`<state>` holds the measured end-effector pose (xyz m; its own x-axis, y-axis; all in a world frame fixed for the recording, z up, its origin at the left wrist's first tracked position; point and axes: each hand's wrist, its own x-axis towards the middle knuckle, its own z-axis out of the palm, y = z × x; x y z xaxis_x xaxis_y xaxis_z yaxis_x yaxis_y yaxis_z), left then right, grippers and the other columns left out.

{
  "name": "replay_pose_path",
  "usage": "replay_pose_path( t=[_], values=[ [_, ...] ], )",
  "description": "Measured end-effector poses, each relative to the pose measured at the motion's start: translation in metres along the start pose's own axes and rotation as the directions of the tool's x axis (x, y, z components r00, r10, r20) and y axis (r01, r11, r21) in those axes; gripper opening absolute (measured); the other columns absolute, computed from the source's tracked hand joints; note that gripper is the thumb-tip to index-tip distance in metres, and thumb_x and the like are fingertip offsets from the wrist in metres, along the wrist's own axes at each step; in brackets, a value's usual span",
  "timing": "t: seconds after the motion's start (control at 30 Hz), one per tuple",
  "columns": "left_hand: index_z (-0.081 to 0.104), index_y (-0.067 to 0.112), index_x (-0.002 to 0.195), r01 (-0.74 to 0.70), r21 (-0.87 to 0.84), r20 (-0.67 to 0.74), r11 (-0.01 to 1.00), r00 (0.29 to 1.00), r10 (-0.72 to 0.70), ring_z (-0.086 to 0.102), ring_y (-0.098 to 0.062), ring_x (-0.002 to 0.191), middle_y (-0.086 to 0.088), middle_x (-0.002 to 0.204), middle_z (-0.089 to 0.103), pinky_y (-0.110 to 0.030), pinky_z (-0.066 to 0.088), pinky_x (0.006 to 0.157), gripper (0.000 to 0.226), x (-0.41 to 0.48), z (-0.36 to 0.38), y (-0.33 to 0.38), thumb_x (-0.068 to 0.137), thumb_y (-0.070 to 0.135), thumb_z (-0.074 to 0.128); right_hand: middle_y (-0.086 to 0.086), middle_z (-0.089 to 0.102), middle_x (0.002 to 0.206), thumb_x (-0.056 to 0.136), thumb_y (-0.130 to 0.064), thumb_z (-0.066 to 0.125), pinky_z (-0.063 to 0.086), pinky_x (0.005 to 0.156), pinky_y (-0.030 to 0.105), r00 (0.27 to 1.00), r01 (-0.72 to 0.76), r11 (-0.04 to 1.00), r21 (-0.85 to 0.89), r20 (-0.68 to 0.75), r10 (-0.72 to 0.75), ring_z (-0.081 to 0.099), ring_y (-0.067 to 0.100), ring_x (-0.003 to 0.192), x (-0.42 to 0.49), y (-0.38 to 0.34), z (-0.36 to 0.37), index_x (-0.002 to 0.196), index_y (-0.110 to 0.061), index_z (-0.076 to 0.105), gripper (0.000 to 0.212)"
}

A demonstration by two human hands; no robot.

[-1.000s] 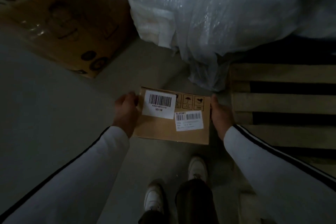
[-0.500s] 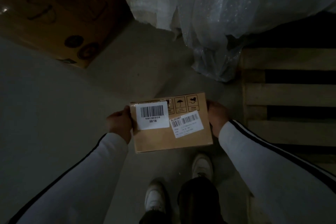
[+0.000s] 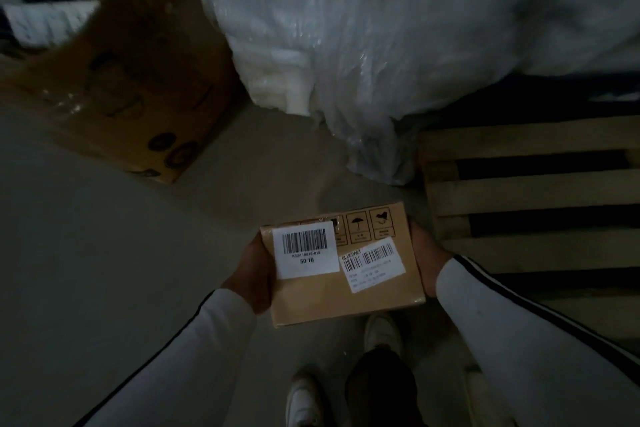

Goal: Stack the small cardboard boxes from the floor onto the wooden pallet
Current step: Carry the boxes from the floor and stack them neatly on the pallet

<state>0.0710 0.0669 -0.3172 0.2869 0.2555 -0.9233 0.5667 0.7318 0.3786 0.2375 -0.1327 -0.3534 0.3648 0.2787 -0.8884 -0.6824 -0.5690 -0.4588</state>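
Dim storeroom, grey concrete floor (image 3: 104, 270). Top left is a white ribbed item (image 3: 45, 24), too blurred to name. Next to it a large cardboard box (image 3: 138, 87) sits at an angle on the floor, with dark round prints near its lower corner and shiny tape on top.

The left sleeve (image 3: 194, 350), white with a dark stripe, comes in from the bottom left. The left hand (image 3: 251, 274) is pressed against the left side of the small box (image 3: 343, 291). Its grip is clamped on that side, with the fingers out of sight under the box.

The small box is held in the air between both hands, over the floor and just left of the pallet, not on it. Its top face is towards the camera, slightly rotated. On it are a white barcode label (image 3: 304, 250) reading 50/18, a slanted second label (image 3: 372, 269) reading BLUEDART, and handling symbols (image 3: 360, 225) along the far edge.

Below the box are two white shoes (image 3: 304, 399) and dark trousers (image 3: 381, 378).

At top centre a big bundle wrapped in clear plastic (image 3: 381, 28) touches the floor, its lower end just beside the pallet corner.

The right hand (image 3: 427, 263) grips the box's right side, grip closed against it, fingertips hidden. Its sleeve is also white with a stripe.

On the right is the wooden pallet (image 3: 519, 191), its slats bare with dark gaps between them.
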Motion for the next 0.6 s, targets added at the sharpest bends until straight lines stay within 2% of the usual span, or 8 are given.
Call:
replay_pose_path(
  t=[0.07, 0.1, 0.17, 0.23, 0.33, 0.4, 0.5, 0.6],
  values=[
    [0.077, 0.013, 0.104, -0.048, 0.087, 0.017, 0.995, 0.999, 0.047, 0.076, -0.031, 0.089, -0.015, 0.107, 0.076, -0.038, 0.060, 0.069, 0.063, -0.041, 0.017, 0.008, 0.103, 0.055, 0.029, 0.015, 0.069, 0.120, 0.098, -0.051, 0.047, 0.051, 0.101, 0.055, 0.993, 0.100, 0.994, 0.036, -0.060, -0.098, 0.066, 0.026, 0.095, -0.026, 0.015, -0.027, 0.109, -0.020, 0.066, 0.039],
    [0.076, 0.012, 0.107, -0.050, 0.134, 0.052, 0.990, 0.998, 0.044, 0.076, -0.031, 0.091, -0.015, 0.107, 0.077, -0.039, 0.060, 0.072, 0.065, -0.069, 0.029, 0.016, 0.103, 0.056, 0.028, 0.015, 0.069, 0.123, 0.091, -0.058, 0.049, 0.050, 0.101, 0.057, 0.989, 0.135, 0.986, 0.094, -0.077, -0.128, 0.067, 0.026, 0.096, -0.043, 0.023, -0.045, 0.107, -0.023, 0.067, 0.042],
    [0.075, 0.012, 0.110, -0.110, 0.220, 0.072, 0.969, 0.993, 0.096, 0.076, -0.029, 0.090, -0.013, 0.105, 0.077, -0.037, 0.059, 0.071, 0.066, -0.112, 0.055, 0.028, 0.103, 0.056, 0.026, 0.014, 0.073, 0.100, 0.086, -0.066, 0.051, 0.054, 0.094, 0.055, 0.990, 0.121, 0.964, 0.236, -0.099, -0.100, 0.068, 0.030, 0.084, -0.114, 0.013, -0.063, 0.086, -0.023, 0.069, 0.046],
    [0.074, 0.012, 0.108, -0.182, 0.292, 0.152, 0.939, 0.978, 0.142, 0.076, -0.025, 0.084, -0.011, 0.100, 0.078, -0.034, 0.058, 0.066, 0.064, -0.173, 0.089, 0.034, 0.104, 0.054, 0.026, 0.011, 0.070, 0.080, 0.097, -0.062, 0.045, 0.055, 0.081, 0.045, 0.986, 0.083, 0.934, 0.347, -0.162, -0.027, 0.066, 0.030, 0.074, -0.203, 0.004, -0.083, 0.074, -0.018, 0.067, 0.054],
    [0.074, 0.011, 0.103, -0.262, 0.366, 0.297, 0.893, 0.942, 0.155, 0.076, -0.023, 0.077, -0.010, 0.092, 0.079, -0.032, 0.059, 0.061, 0.058, -0.270, 0.144, 0.035, 0.105, 0.050, 0.030, 0.018, 0.073, 0.095, 0.097, -0.064, 0.047, 0.057, 0.077, 0.042, 0.976, 0.129, 0.869, 0.478, -0.215, -0.026, 0.070, 0.033, 0.081, -0.313, 0.018, -0.118, 0.088, -0.014, 0.071, 0.056],
    [0.073, 0.008, 0.106, -0.299, 0.389, 0.339, 0.872, 0.926, 0.166, 0.076, -0.025, 0.077, -0.011, 0.091, 0.078, -0.033, 0.060, 0.061, 0.060, -0.300, 0.171, 0.035, 0.104, 0.054, 0.034, 0.017, 0.074, 0.094, 0.095, -0.066, 0.050, 0.058, 0.072, 0.040, 0.962, 0.206, 0.818, 0.537, -0.263, -0.070, 0.070, 0.031, 0.079, -0.356, 0.024, -0.134, 0.086, -0.017, 0.073, 0.056],
    [0.072, 0.006, 0.111, -0.343, 0.488, 0.444, 0.803, 0.889, 0.110, 0.076, -0.030, 0.088, -0.015, 0.103, 0.077, -0.039, 0.060, 0.073, 0.062, -0.371, 0.239, 0.018, 0.100, 0.059, 0.041, 0.013, 0.069, 0.084, 0.094, -0.063, 0.055, 0.057, 0.068, 0.037, 0.930, 0.297, 0.727, 0.619, -0.360, -0.072, 0.065, 0.028, 0.070, -0.443, 0.049, -0.177, 0.073, -0.021, 0.067, 0.049],
    [0.072, 0.006, 0.109, -0.418, 0.545, 0.518, 0.727, 0.849, 0.100, 0.074, -0.030, 0.088, -0.015, 0.105, 0.076, -0.046, 0.061, 0.082, 0.051, -0.419, 0.307, -0.009, 0.103, 0.049, 0.045, 0.020, 0.069, 0.103, 0.088, -0.068, 0.060, 0.059, 0.079, 0.045, 0.872, 0.397, 0.614, 0.682, -0.489, -0.021, 0.068, 0.032, 0.081, -0.507, 0.083, -0.225, 0.083, -0.019, 0.070, 0.050]
  ],
)
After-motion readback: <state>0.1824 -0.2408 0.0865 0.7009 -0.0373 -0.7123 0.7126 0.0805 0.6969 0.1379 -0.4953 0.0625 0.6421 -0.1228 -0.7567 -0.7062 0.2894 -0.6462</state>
